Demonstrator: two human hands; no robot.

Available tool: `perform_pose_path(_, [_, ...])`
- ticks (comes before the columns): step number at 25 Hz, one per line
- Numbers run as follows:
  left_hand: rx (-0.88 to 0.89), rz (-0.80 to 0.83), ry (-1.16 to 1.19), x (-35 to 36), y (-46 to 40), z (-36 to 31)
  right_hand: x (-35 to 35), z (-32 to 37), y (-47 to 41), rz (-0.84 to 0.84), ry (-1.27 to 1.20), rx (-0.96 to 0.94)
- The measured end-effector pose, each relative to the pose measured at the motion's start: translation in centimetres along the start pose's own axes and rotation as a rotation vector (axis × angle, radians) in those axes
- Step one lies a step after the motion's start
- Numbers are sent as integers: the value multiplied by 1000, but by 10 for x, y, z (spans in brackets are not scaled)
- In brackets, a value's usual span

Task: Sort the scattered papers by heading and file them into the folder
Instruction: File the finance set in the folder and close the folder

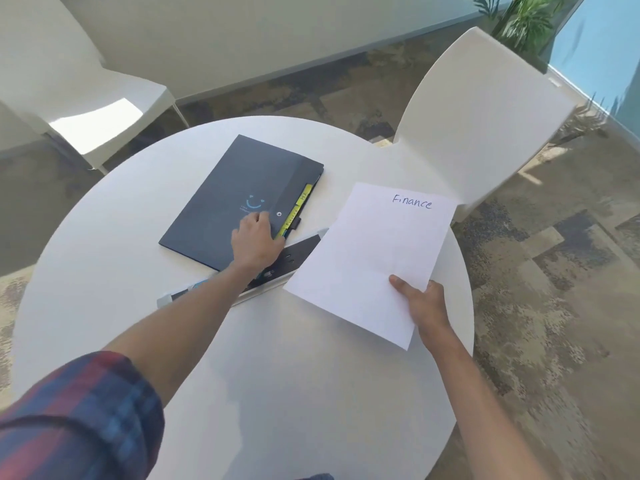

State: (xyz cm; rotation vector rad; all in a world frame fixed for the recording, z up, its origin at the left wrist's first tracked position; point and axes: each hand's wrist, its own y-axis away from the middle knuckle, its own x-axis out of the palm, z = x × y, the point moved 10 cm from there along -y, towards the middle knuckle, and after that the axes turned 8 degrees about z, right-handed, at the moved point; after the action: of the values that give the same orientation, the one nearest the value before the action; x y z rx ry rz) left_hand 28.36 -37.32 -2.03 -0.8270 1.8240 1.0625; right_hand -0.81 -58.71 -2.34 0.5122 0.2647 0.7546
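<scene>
The bench (104, 237) is a round white top with a smooth matt surface; a white moulded chair (485, 116) stands at its far right edge and a second chair (86, 109) at the far left. The folder (221, 202) lies flat on the far half of the bench, a dark navy rectangle with a smooth card or plastic cover, a printed smile mark, a flap fastened by a small round snap (279, 214), and yellow index tabs (300, 206) projecting along its right edge. Near the folder, a dark power strip (298, 249) with a pale frame is set across the bench. The sheet (374, 258) is thin plain white paper, faintly creased, headed "Finance" in handwriting, held above the right side of the bench and over one end of the strip. The right hand (424, 303) grips the sheet at its near corner, thumb on top, remaining fingers hidden beneath. The left hand (256, 240) rests on the folder at the flap edge by the tabs; its fingers are curled at that edge, but whether they grip the flap cannot be determined. Judged step: opening the folder to file the Finance sheet. The next move calls for releasing the snap, lifting the flap, locating the matching tab and sliding the sheet in squarely without buckling it.
</scene>
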Motion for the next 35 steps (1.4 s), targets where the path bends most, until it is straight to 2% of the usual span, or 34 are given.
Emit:
perform_pose_path(3, [-69,106,-169,10,-22,12,-2,-1,-8,-5,-3,-5])
perform_pose_path(13, [-71,228,-268,5,-36,34,8,-2,-10,18,-21,-9])
perform_pose_path(20, [-17,219,-381,-3,-33,20,17,-2,-11,58,-20,-11])
perform_pose_path(29, [298,174,-447,-14,-4,-25,29,-9,-7,91,-3,15])
perform_pose_path(35, [224,85,-460,-27,-15,-8,35,-8,-6,91,1,14])
